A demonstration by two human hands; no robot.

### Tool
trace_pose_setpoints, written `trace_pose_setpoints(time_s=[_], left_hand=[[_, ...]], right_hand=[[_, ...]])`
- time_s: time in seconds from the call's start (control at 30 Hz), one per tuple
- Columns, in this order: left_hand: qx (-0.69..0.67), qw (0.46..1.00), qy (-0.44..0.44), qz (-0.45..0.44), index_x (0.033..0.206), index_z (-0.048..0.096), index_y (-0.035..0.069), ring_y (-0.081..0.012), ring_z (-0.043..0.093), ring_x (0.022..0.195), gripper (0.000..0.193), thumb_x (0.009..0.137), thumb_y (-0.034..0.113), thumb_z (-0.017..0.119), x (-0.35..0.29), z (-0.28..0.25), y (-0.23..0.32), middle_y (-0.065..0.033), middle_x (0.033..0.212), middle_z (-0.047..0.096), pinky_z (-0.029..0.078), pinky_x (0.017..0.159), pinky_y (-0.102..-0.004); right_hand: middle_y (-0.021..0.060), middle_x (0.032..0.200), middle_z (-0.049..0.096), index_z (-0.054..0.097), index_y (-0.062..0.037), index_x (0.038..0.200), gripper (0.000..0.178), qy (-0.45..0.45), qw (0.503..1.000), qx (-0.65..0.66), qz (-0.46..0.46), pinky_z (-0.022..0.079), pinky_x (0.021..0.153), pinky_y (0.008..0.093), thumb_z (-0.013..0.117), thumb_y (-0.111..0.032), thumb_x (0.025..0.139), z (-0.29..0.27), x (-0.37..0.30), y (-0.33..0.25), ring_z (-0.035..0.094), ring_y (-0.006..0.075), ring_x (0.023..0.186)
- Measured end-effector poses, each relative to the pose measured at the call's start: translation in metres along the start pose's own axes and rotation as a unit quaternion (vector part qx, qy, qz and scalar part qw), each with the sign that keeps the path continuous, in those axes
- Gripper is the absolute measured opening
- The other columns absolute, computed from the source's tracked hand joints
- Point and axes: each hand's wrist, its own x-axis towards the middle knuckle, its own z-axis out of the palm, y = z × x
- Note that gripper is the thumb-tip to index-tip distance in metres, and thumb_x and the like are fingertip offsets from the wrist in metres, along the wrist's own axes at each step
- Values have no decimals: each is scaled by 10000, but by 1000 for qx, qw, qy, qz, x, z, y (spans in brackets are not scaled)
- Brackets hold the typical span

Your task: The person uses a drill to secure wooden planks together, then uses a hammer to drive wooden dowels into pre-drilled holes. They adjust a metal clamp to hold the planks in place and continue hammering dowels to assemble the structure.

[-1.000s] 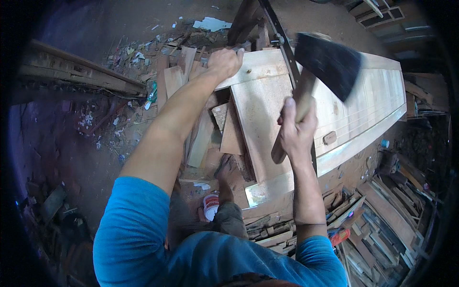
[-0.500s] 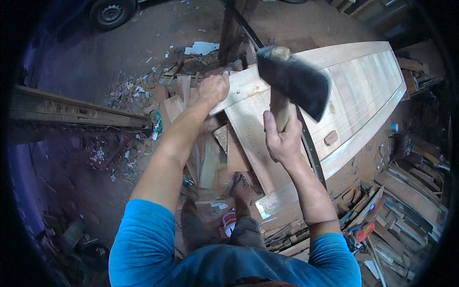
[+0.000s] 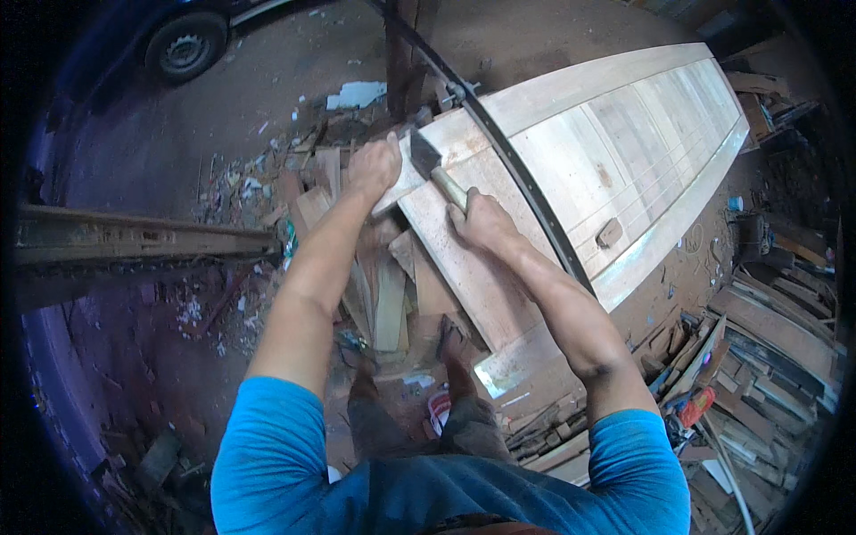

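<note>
My right hand (image 3: pixel 486 218) is wrapped tight around the wooden handle of an axe (image 3: pixel 440 176), and the dark axe head (image 3: pixel 423 152) is down at the upper left corner of a pale wooden panel (image 3: pixel 557 143), close to my other hand. Whether the blade is biting into the frame board (image 3: pixel 477 134) there, I cannot tell. My left hand (image 3: pixel 374 168) is clamped on the left end of that same board, knuckles up, its fingertips hidden from me. The panel runs off to the right, its upper and lower frame boards jutting past the left edge at both corners. A dark metal bar (image 3: pixel 504 143) crosses it from the upper edge to the lower one — just right of my right hand — with a small fitting (image 3: pixel 459 92) by the upper edge. A little wood block (image 3: pixel 609 234) rests on the panel near the lower edge, right of the bar. Beyond the left edge, wood offcuts (image 3: pixel 390 303) lie in a heap (my feet are right beside them), and a red-and-white bucket (image 3: pixel 439 406) shows partly behind my leg. More timber (image 3: pixel 767 330) is piled past the lower edge.
</note>
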Motion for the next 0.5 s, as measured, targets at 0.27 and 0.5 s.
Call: trace_pose_setpoints(time_s=[0.27,0.5], left_hand=[[-8,998,-59,4,1025,727,-86,-497,609,1161,827,1055,568,224,20,2,-10,-360,1127,662,467,1041,-507],[-264,848,-451,-89,1350,632,4,-246,623,1210,822,844,646,720,59,-36,-6,-179,1343,647,470,1044,-409]], right_hand=[[359,894,673,580,93,1049,453,-9,999,31,24,551,798,557,589,-351,960,3,-4,-2,679,518,854],[370,843,668,579,100,1096,479,18,993,52,106,558,750,566,578,-364,979,15,-67,25,687,517,820]])
